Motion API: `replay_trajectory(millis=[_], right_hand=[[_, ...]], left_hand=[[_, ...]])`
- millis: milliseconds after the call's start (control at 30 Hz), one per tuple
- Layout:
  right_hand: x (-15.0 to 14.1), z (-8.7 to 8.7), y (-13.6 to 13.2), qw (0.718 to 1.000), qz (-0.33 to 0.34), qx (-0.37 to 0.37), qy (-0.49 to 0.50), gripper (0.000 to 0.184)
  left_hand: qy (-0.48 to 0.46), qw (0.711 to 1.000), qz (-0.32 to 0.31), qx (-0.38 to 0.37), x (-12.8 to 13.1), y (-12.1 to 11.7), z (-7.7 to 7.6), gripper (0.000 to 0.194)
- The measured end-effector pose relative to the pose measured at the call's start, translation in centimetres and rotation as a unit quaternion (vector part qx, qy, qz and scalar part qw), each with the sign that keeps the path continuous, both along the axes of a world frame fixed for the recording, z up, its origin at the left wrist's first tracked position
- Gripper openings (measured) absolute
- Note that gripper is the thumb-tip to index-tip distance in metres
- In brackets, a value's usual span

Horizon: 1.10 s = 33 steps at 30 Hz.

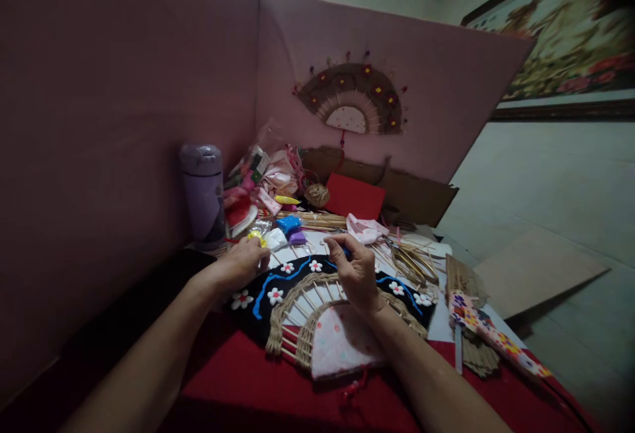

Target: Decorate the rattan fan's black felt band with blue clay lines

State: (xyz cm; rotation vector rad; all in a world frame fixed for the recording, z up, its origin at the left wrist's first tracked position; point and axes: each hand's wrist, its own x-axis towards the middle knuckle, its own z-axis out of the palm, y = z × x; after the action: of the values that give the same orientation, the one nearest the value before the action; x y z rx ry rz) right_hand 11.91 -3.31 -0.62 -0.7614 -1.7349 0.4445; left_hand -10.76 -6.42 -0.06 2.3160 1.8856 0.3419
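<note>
A fan-shaped woven craft piece lies on the table, with a black band (292,281), white clay flowers (275,296), wavy blue clay lines (257,304) and a pale spotted cloth (342,340) at its base. My right hand (356,271) is over the upper middle of the fan, fingers closed in a pinch. A bit of blue clay (346,252) shows at its fingers, mostly hidden. My left hand (241,260) rests by the fan's upper left edge, fingers loosely bent and seemingly holding nothing. Just behind it lies some yellow clay (256,237).
Behind the fan are blue clay (289,223), purple clay (297,238), thin sticks (322,221), a twine ball (316,194) and a red sheet (355,196). Gold-handled scissors (415,266) lie right. A purple tumbler (202,192) stands left. A finished fan (354,92) hangs on the partition.
</note>
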Motion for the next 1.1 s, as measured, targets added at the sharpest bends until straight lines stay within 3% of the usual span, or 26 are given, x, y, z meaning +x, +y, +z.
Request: replay_trajectory(millis=[200, 367, 433, 533, 633, 733, 800, 900, 1100], right_hand=[[0.0, 0.0, 0.0, 1.000, 0.008, -0.002, -0.005, 0.018], [0.0, 0.0, -0.1, 1.000, 0.006, -0.007, -0.015, 0.019], [0.1, 0.1, 0.0, 1.000, 0.002, -0.014, -0.011, 0.019], [0.1, 0.1, 0.1, 1.000, -0.003, -0.026, 0.003, 0.018], [0.1, 0.3, 0.1, 0.999, -0.002, -0.037, 0.013, 0.019], [0.1, 0.4, 0.0, 0.999, 0.001, -0.041, 0.014, 0.019], [0.2, 0.6, -0.1, 0.999, 0.004, -0.043, 0.014, 0.018], [0.2, 0.6, -0.1, 0.998, 0.009, -0.051, 0.018, 0.017], [0.4, 0.6, -0.2, 0.998, 0.011, -0.059, 0.017, 0.018]], left_hand=[[0.001, 1.000, -0.024, -0.003, -0.8, 0.4, 0.0, 0.018], [-0.081, 0.996, -0.023, -0.028, -1.4, 0.6, -0.1, 0.013], [-0.165, 0.985, -0.027, -0.034, -1.5, 1.0, -0.1, 0.013], [-0.371, 0.926, 0.007, -0.066, -1.5, 1.5, 0.1, 0.009], [-0.546, 0.826, 0.051, -0.130, -1.7, 1.7, 0.4, 0.029], [-0.648, 0.731, 0.068, -0.202, -1.9, 1.5, 0.6, 0.045], [-0.679, 0.685, 0.076, -0.251, -1.9, 1.3, 0.7, 0.047], [-0.695, 0.652, 0.063, -0.296, -2.0, 1.2, 0.8, 0.043], [-0.694, 0.635, 0.058, -0.336, -1.7, 0.9, 0.5, 0.033]])
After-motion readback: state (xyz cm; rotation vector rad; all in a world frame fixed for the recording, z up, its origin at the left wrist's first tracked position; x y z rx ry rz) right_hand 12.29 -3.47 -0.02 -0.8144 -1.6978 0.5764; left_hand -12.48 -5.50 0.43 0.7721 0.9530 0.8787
